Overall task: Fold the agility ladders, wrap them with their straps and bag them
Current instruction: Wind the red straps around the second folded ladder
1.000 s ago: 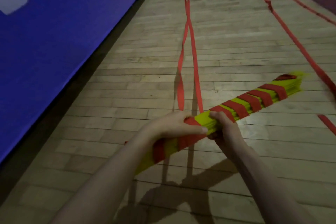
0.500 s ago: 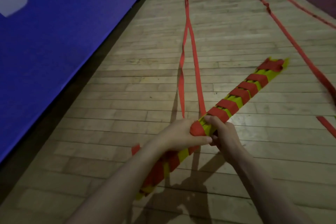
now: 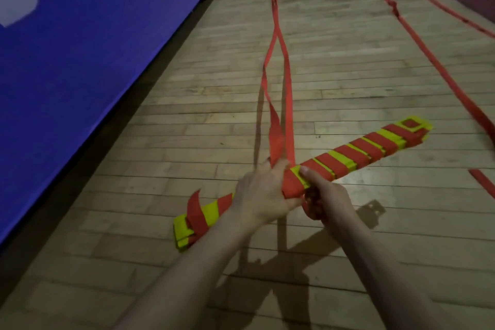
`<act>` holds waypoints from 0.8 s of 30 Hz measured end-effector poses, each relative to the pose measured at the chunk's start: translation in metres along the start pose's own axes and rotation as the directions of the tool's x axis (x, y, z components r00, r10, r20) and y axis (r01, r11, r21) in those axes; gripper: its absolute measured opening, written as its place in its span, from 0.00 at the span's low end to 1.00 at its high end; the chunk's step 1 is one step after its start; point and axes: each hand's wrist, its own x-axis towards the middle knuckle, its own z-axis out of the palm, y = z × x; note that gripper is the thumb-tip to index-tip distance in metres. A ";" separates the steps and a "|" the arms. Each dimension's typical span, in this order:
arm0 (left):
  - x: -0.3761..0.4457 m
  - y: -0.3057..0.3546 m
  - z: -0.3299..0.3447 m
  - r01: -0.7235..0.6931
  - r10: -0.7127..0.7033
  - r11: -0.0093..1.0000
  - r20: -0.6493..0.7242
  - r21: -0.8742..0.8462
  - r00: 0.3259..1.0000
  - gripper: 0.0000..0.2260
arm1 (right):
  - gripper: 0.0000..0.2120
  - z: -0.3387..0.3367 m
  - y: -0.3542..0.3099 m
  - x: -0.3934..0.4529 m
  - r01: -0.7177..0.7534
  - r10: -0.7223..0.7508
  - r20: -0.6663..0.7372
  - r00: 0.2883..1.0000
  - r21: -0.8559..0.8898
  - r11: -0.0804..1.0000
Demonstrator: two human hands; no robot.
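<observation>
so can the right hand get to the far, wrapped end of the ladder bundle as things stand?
Probably yes. The right hand grips the ladder bundle mid-length, and nothing lies along the wrapped stretch to its far end. It would have to let go first; the left hand also holds.

Cloth webbing, plastic slats, worn wood

The red strap looks like flat woven cloth, matt and limp, and it creases where it twists. The yellow rungs of the bundle look like smooth plastic with a faint sheen. The floor is narrow wooden boards, scuffed, with a dull gloss. The blue panel at the left looks matt and smooth.
</observation>
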 end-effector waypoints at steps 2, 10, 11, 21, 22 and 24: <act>0.011 -0.014 -0.007 0.183 -0.079 0.930 0.312 -0.318 0.947 0.24 | 0.14 -0.006 0.001 0.002 0.088 -0.088 0.029 0.996 0.004 0.996; 0.006 -0.022 0.008 0.207 -0.088 0.822 0.241 -0.531 0.966 0.18 | 0.21 -0.004 -0.028 0.001 0.149 -0.090 0.186 0.978 -0.336 0.930; 0.004 -0.018 0.008 0.165 -0.127 0.916 0.127 -0.366 0.984 0.20 | 0.22 0.000 -0.029 0.001 0.105 -0.055 0.133 0.990 -0.406 0.908; 0.027 -0.007 -0.021 0.165 -0.034 0.948 0.428 -0.272 0.903 0.24 | 0.06 -0.004 -0.004 0.004 0.069 -0.089 0.129 0.988 0.154 0.986; 0.030 -0.009 -0.025 0.194 -0.026 0.928 0.465 -0.317 0.885 0.22 | 0.05 -0.006 -0.003 0.003 0.077 -0.113 0.191 0.975 0.186 0.980; 0.031 -0.009 -0.025 0.140 -0.014 0.949 0.407 -0.282 0.913 0.20 | 0.08 -0.009 -0.005 0.001 0.070 -0.117 0.263 0.958 0.185 0.980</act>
